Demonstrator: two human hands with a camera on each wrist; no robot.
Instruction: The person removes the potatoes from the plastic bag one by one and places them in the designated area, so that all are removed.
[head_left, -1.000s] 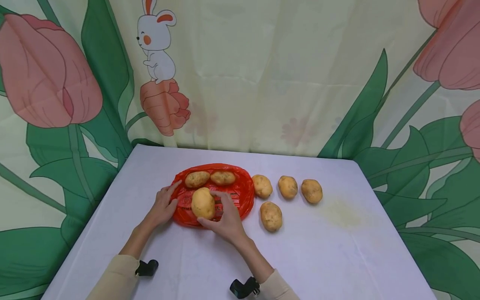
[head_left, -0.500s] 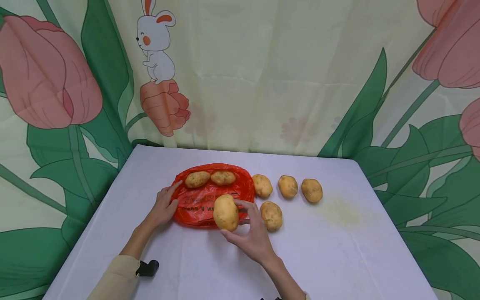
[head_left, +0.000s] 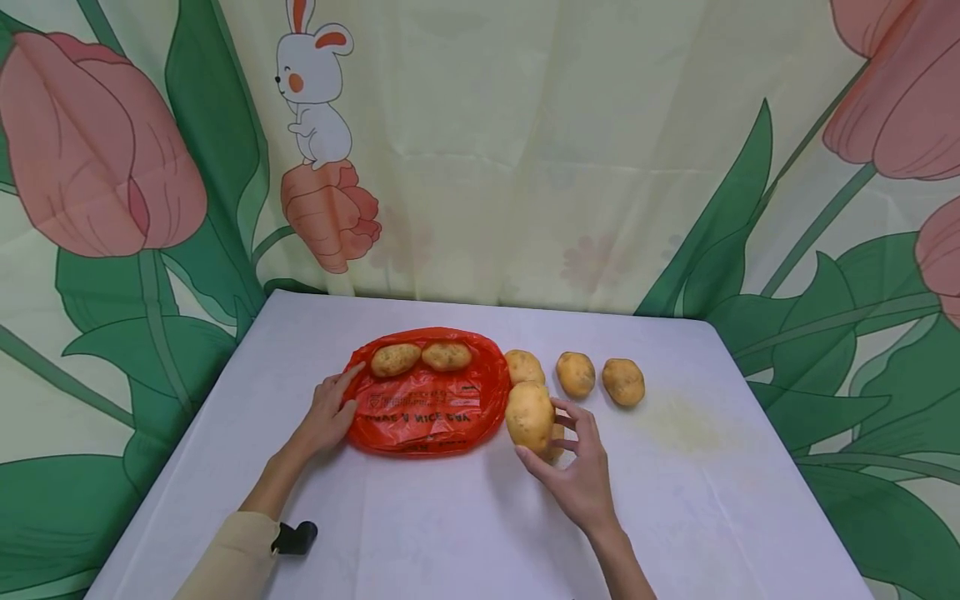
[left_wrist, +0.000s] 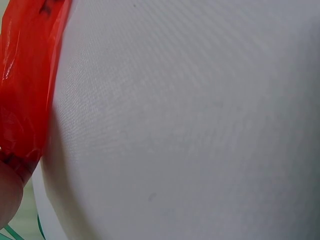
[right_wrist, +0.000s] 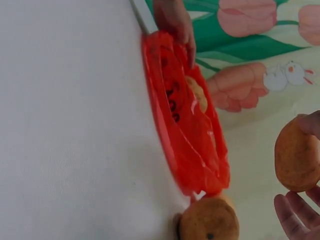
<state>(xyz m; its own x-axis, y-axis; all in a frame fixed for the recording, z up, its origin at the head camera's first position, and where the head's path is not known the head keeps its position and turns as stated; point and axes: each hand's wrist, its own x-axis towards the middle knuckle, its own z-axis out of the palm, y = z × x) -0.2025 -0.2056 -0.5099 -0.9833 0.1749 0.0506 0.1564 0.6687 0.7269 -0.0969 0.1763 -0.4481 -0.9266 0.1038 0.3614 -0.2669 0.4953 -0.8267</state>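
A potato [head_left: 529,417] is held between the thumb and fingers of the right hand [head_left: 581,475], raised in front of another potato [head_left: 557,443] that it partly hides. In the right wrist view the held potato [right_wrist: 298,155] shows at the right edge. The left hand [head_left: 327,414] rests at the left rim of a red plastic bag [head_left: 420,408], fingers extended on it. Two potatoes [head_left: 395,359] [head_left: 447,356] lie on the back part of the bag. In the left wrist view only a fingertip [left_wrist: 9,195] touches the red bag [left_wrist: 25,90].
A potato [head_left: 523,367] sits against the bag's right edge, with two more potatoes [head_left: 575,374] [head_left: 624,382] to its right. A white cloth covers the table [head_left: 420,533]. Behind stands a curtain [head_left: 525,167] printed with flowers and a rabbit.
The right hand has carried its potato from above the red bag to the right, beyond the bag's edge. The left hand has stayed in place.
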